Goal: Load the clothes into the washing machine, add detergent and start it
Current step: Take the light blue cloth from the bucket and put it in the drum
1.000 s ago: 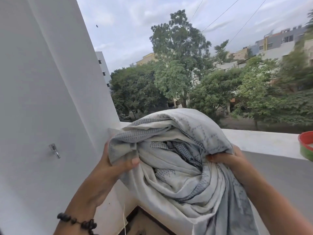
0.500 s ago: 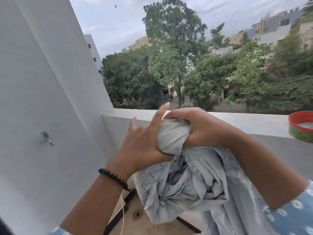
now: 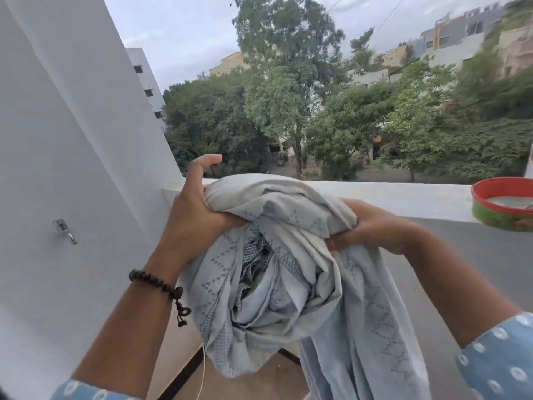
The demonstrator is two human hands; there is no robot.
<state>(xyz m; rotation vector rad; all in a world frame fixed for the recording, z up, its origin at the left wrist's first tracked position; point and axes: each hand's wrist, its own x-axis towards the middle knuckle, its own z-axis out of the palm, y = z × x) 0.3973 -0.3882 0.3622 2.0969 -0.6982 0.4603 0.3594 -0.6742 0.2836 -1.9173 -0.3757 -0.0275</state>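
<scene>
A pale grey-blue patterned cloth (image 3: 277, 272) is bunched in a loose roll in front of me, with a long end hanging down to the lower right. My left hand (image 3: 193, 215) grips the bundle's upper left edge, its index finger raised clear of the fabric. On the right side, my right hand (image 3: 372, 226) holds the cloth with fingers curled into the folds. No washing machine or detergent is in view.
A white parapet wall (image 3: 403, 197) runs across ahead, with a red and green tin (image 3: 501, 206) on its right end. A white wall with a metal hook (image 3: 65, 228) stands at the left. Brown floor (image 3: 268, 379) shows below.
My hands, close together on top of the bundle half a second ago, have moved apart to its left and right sides. The cloth has opened wider and the view has tilted slightly.
</scene>
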